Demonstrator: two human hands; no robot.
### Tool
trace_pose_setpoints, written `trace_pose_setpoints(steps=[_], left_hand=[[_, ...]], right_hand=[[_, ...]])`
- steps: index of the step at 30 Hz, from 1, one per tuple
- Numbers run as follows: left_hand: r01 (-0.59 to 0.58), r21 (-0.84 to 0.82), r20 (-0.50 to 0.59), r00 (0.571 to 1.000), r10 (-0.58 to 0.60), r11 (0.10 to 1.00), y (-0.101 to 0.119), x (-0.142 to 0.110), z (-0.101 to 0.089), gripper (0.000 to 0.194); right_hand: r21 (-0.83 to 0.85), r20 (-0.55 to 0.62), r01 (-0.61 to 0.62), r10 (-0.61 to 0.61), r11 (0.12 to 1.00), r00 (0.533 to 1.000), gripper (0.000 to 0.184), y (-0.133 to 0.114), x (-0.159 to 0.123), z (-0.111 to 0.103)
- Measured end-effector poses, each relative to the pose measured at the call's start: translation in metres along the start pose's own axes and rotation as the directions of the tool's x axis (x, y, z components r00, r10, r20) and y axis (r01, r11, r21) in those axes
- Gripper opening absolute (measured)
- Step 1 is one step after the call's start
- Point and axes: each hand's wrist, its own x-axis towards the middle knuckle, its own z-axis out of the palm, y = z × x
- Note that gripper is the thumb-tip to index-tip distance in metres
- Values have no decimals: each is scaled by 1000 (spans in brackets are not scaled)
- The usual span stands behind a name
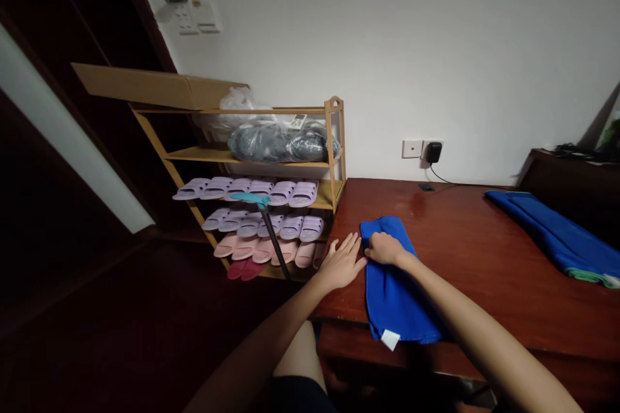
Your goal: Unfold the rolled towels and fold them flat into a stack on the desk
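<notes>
A folded blue towel (397,306) lies on the dark red wooden table (455,226), its near end with a white tag reaching the table's front edge. My left hand (343,263) rests flat on the wood just left of the towel, fingers stretched out. On the towel's upper part, my right hand (385,249) is closed, its curled fingers at the left edge; the fingertips are hidden. A second folded blue towel (547,232) with green edging lies at the table's right side.
Left of the table stands a wooden shoe rack (334,142) with rows of lilac slippers (290,192) and pink slippers (264,250). A blue-headed pole (276,242) leans before it. A cardboard box (145,87) lies on top. A black adapter (433,153) is plugged into the wall.
</notes>
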Motion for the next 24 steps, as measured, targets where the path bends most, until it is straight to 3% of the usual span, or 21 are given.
trace_pose_setpoints(steps=[5,9,16,24], left_hand=[[-1,3,-7,1000,1,1000,1,0,0,58],[-9,-9,-8,1000,8,1000,2,-1,-2,57],[-3,-22,8,1000,3,1000,4,-1,-6,52],[-2,-69,-4,1000,2,998,5,-1,-6,53]], right_hand=[[67,33,16,-18,998,999,33,7,-2,-5],[90,25,-1,-2,996,1000,32,27,-5,-16],[18,-20,-139,140,990,990,22,101,-15,-32],[-110,-125,-370,356,923,926,19,188,-53,-21]])
